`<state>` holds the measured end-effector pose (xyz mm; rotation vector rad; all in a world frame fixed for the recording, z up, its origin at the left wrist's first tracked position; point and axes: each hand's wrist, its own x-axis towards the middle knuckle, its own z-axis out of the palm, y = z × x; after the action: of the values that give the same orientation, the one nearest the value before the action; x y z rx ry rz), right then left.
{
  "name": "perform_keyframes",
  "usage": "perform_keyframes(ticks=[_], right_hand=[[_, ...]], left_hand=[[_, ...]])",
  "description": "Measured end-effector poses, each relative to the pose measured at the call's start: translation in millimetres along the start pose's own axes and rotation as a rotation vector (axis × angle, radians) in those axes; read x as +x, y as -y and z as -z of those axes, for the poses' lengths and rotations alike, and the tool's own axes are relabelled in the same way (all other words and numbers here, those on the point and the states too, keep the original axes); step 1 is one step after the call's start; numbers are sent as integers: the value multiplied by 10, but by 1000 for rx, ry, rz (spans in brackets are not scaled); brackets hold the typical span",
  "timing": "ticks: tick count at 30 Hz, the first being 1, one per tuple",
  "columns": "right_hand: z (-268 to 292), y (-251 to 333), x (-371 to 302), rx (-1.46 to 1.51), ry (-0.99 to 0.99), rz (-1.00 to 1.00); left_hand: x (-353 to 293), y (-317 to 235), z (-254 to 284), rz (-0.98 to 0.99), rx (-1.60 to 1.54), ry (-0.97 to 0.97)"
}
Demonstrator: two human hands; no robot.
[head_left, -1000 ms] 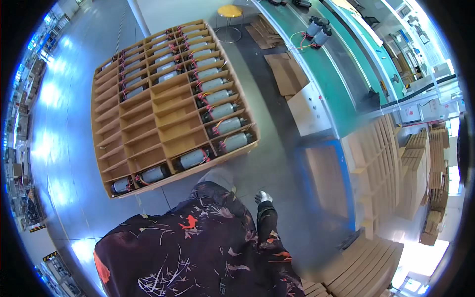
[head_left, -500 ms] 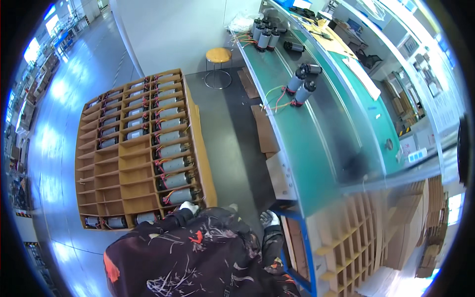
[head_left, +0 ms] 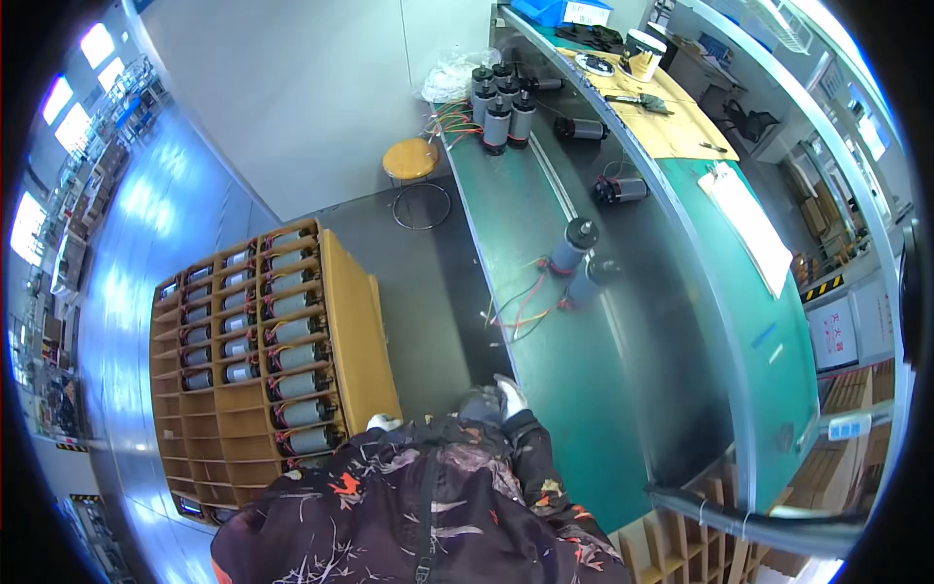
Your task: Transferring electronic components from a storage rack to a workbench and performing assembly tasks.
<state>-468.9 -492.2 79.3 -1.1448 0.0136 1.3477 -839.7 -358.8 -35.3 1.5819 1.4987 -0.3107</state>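
Note:
My right hand (head_left: 511, 397), in a white glove, is at the near edge of the green workbench (head_left: 559, 389), its fingers stretched out and no object visible in it. My left hand (head_left: 384, 421), also white-gloved, is low beside the compartment crate (head_left: 365, 341); my jacket hides much of it and its fingers cannot be made out. Grey cylindrical motors with coloured wires fill many of the crate's compartments, among them a motor (head_left: 309, 440) near my left hand. Ahead of my right hand, an upright motor (head_left: 572, 245) stands on the bench next to a blurred motor (head_left: 590, 282).
More motors (head_left: 496, 127) cluster at the bench's far end beside clear plastic wrap (head_left: 462, 76). One motor (head_left: 621, 189) lies on its side. A wooden-topped stool (head_left: 411, 159) stands between wall and bench. A metal rail (head_left: 696, 243) runs along the bench; cardboard dividers (head_left: 671, 545) are at lower right.
My view has shifted toward the bench, and I am nearer to it. My right hand has risen to the bench edge with fingers extended. My left hand has moved off the crate's near corner.

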Motion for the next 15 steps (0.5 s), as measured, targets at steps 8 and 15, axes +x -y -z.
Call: perform_keyframes(ticks=[8,15], right_hand=[[-921,2017,1405,-455,156,218],[-1428,4313,3148,-823,-450,676]], left_hand=[[1318,-3024,1221,-271,91,-283],[2946,-4758,1871,-372,150,-70]])
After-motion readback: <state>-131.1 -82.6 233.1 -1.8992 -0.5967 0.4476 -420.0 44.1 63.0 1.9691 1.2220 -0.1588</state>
